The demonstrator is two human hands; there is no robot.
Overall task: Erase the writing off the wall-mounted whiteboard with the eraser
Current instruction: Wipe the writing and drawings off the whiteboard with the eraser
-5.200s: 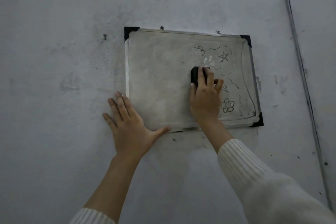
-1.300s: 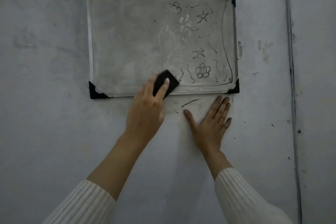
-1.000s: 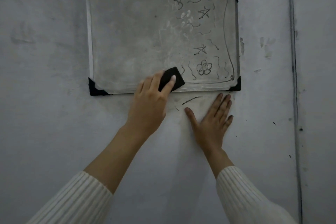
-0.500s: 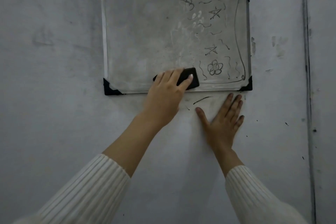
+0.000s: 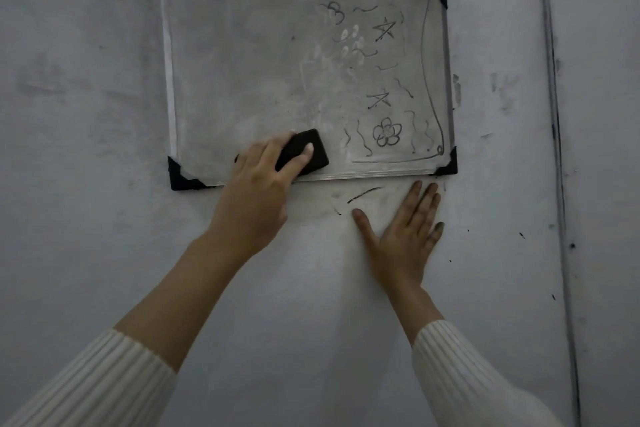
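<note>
Low on the whiteboard (image 5: 242, 80), near the bottom edge and about midway along it, the black eraser (image 5: 306, 152) is pressed flat against the surface under the person's left hand (image 5: 258, 198). That grip is closed over the block, fingers laid across its face and thumb hidden beneath, apparently to bear down so the pad drags the ink off instead of skating over it. Immediately to its right the remaining drawings begin: wavy lines, a flower (image 5: 387, 132), two stars (image 5: 383, 29) and a long border line (image 5: 431, 80) down the right side, all untouched. The left half of the board shows only grey smears. Below the frame, the right hand (image 5: 405, 236) lies spread and flat on the bare wall (image 5: 86, 218), holding nothing, seemingly as a brace for balance. A short dark stroke (image 5: 363, 193) marks the wall between the hands. Pale ribbed sleeves (image 5: 467, 385) cover both forearms.
</note>
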